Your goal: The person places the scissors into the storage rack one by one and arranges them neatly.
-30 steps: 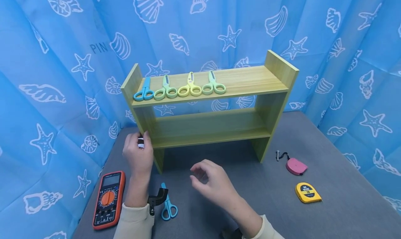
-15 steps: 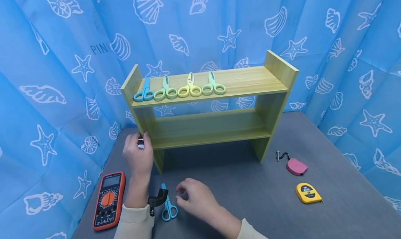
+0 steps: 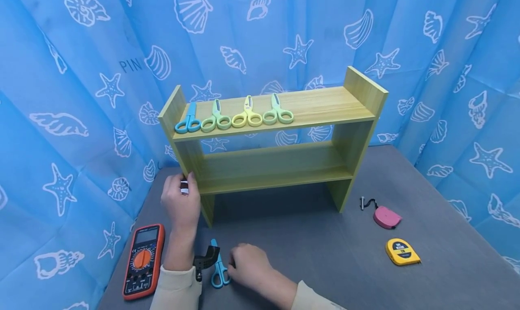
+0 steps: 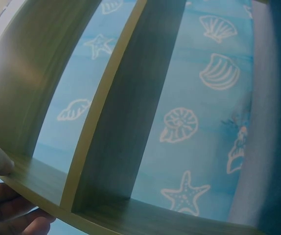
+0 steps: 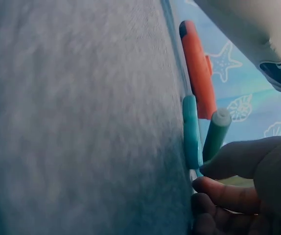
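At the lower left of a wooden two-tier shelf [image 3: 276, 165], my left hand [image 3: 180, 204] grips the front edge of the side panel. In the left wrist view the thumb [image 4: 3, 164] lies on the inner face and the fingers [image 4: 20, 215] curl round outside. Blue scissors [image 3: 220, 270] lie on the grey table, blades towards the shelf. My right hand [image 3: 251, 266] is at their handles; in the right wrist view, its thumb and forefinger pinch a blue handle [image 5: 192, 132]. On the top board lie blue scissors [image 3: 188, 120], yellow scissors [image 3: 247, 113] and green scissors [image 3: 277, 112].
An orange multimeter [image 3: 143, 261] lies left of my left forearm. To the right are a pink tape measure [image 3: 387, 217] and a yellow tape measure [image 3: 402, 251]. A blue shell-patterned curtain [image 3: 260, 39] hangs behind the shelf and along the sides.
My right hand has moved left and down from in front of the shelf to the blue scissors on the table, its fingers closing at the handles. My left hand stays on the side panel.
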`<state>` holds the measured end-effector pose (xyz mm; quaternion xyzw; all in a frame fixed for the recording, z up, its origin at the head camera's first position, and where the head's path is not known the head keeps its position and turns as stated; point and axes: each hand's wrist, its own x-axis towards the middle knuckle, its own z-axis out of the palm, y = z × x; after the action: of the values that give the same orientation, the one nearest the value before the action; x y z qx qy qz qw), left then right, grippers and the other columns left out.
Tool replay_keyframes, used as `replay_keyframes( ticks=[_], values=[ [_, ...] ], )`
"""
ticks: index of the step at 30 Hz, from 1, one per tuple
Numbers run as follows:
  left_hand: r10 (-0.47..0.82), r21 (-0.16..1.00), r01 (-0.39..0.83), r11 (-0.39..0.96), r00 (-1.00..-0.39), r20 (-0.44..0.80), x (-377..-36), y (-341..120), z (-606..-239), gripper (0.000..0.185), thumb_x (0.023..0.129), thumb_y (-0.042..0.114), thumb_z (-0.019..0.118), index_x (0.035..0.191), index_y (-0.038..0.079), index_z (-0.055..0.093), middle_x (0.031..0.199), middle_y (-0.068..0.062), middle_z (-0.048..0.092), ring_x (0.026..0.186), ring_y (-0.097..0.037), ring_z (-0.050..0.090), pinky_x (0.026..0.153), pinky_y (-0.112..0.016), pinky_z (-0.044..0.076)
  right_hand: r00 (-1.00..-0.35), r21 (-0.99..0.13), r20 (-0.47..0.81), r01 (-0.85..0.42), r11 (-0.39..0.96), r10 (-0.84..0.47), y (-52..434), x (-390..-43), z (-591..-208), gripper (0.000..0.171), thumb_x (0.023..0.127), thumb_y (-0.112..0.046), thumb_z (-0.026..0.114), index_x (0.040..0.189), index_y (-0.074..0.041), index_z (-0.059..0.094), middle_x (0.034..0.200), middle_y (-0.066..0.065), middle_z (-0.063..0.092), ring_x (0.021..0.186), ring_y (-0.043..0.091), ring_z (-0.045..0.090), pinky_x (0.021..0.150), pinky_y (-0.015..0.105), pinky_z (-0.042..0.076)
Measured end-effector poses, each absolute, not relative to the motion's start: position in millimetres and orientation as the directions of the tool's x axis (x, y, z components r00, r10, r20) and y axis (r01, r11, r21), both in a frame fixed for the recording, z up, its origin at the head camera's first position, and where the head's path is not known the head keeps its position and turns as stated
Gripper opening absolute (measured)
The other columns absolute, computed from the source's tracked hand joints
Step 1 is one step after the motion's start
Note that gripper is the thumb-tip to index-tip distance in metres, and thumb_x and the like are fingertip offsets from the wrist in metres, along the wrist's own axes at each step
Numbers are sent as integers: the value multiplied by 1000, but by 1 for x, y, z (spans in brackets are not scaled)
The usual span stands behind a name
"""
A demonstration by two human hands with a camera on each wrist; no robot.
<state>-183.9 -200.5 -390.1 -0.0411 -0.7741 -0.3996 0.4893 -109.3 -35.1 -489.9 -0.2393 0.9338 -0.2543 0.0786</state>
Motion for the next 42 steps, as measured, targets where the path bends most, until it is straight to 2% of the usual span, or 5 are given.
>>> replay_keyframes(
  ticks=[13,22,28,38,42],
  values=[
    [-342,575,463,675,-494,800,-185,-203,-390,21,101,15,67,100,-6,70,93,-18,64,82,-27,66,68,-14,45,-872,-508,6,-425,749,-490,-44,-107,-492,28,84,-27,79,64,-23,58,61,-11,47,52,6,42,45,23,35],
    [-344,589,442,676,-518,783,-186,-203,-392,23,102,18,66,101,-6,70,95,-17,64,83,-26,65,66,-27,52,-887,-545,-45,-364,755,-460,-33,-109,-483,35,75,-15,76,53,-22,50,46,-14,33,44,7,31,42,24,23],
    [-326,587,425,689,-541,775,-186,-204,-393,23,102,18,65,103,-4,70,96,-16,64,84,-23,65,66,-35,55,-918,-645,-14,-294,706,-396,-5,-108,-455,26,73,-12,75,56,-21,57,49,-12,45,44,7,41,43,23,33],
    [-320,576,452,681,-523,790,-185,-202,-391,23,102,17,65,102,-6,69,96,-17,64,84,-26,65,67,-32,53,-939,-667,153,-329,668,-309,51,-93,-392,12,73,-9,72,68,-16,64,59,-13,55,54,4,50,52,24,44],
    [-326,576,462,674,-515,793,-185,-201,-391,21,101,15,66,102,-5,70,95,-17,64,84,-26,65,68,-22,50,-956,-688,167,-289,665,-242,68,-85,-367,12,77,-8,73,73,-16,66,62,-13,56,57,6,53,54,25,47]
  ],
)
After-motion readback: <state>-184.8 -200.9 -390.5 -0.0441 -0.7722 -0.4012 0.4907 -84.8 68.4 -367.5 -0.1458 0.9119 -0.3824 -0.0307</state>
